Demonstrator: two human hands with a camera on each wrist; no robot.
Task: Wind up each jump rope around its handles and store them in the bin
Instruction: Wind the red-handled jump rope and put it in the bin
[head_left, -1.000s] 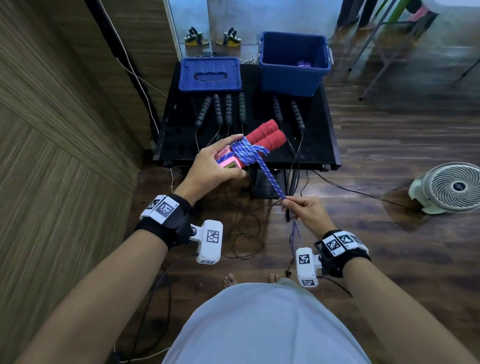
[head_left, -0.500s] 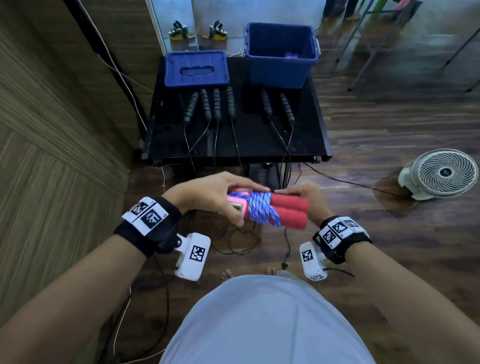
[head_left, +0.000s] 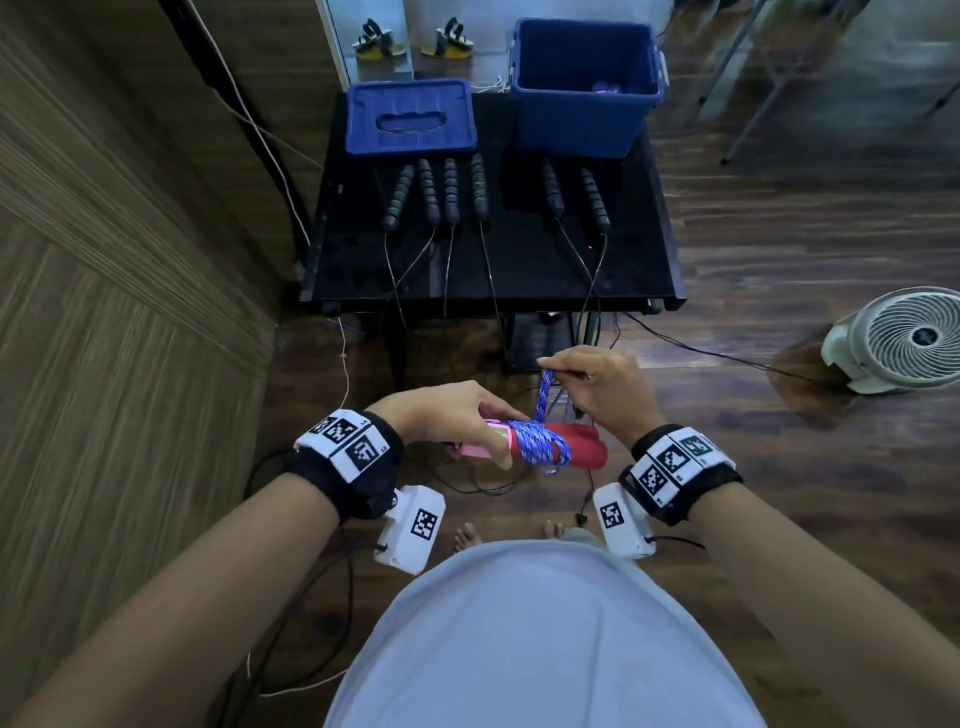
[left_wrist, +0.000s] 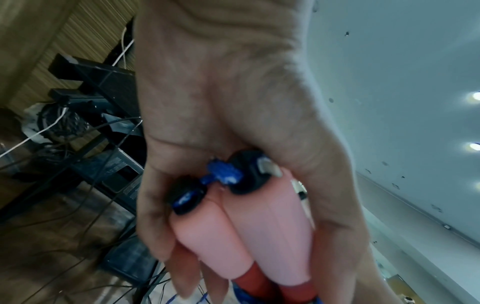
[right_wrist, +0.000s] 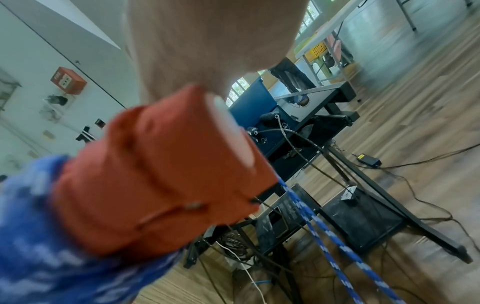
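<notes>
Half a second ago the right hand (head_left: 602, 395) was cupped against the red ends of the handles (head_left: 566, 449); it has since lifted toward the centre of the frame and now pinches a strand of the blue rope (head_left: 544, 395), drawn up taut from the coil. The left hand (head_left: 452, 415) keeps its grip closed round the pink ends, low in the centre of the frame, in front of the black surface (head_left: 519, 270). The blue bin (head_left: 582, 119) stands at upper right of that surface, its lid (head_left: 410, 117) to the left, six black handles (head_left: 452, 192) lying before them. The left wrist view alone shows the black end caps (left_wrist: 246, 174) where the rope enters the pink handles. The right wrist view alone shows the flat butt ends of the red grips and loose rope (right_wrist: 332, 240) trailing to lower right.
</notes>
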